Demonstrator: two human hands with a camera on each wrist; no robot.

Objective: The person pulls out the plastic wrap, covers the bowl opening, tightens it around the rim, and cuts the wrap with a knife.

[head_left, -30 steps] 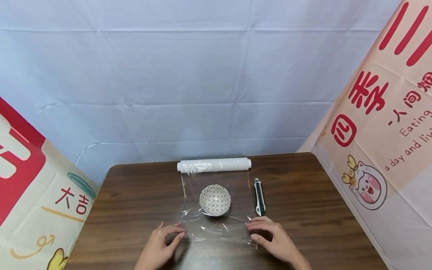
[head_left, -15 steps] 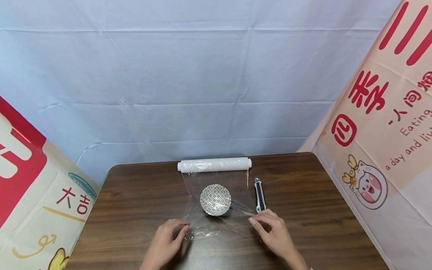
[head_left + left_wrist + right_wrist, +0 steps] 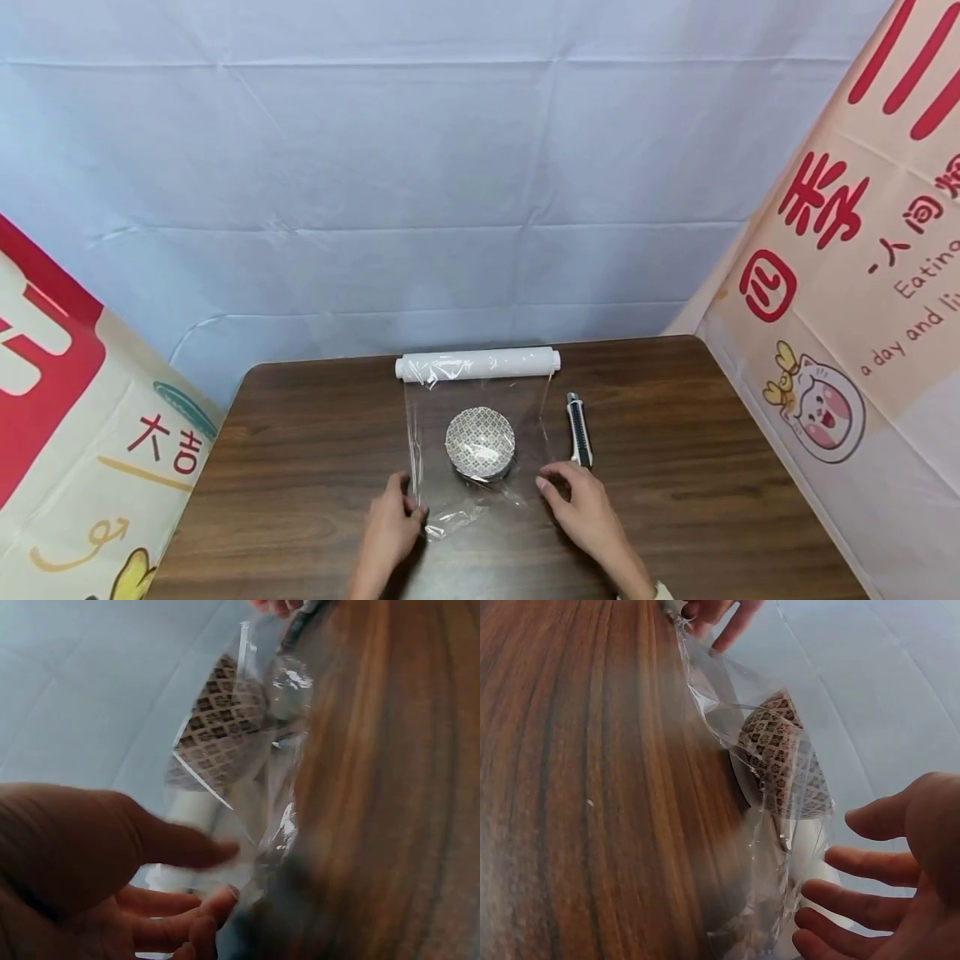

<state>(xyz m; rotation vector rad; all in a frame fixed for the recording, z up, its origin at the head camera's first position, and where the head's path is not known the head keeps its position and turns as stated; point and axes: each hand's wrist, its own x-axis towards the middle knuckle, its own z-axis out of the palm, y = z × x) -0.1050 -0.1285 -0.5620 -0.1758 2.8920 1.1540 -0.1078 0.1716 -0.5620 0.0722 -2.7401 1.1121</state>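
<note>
Film [image 3: 468,502] between left and right fingers [image 3: 558,469]

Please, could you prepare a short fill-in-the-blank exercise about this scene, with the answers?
In the head view, exactly ____ patterned bowl shows under the clear film.
The roll is ____ in colour.
Of the two hands, the person's ____ hand is nearer to the cutter.

Missing words: one; white; right.
</note>
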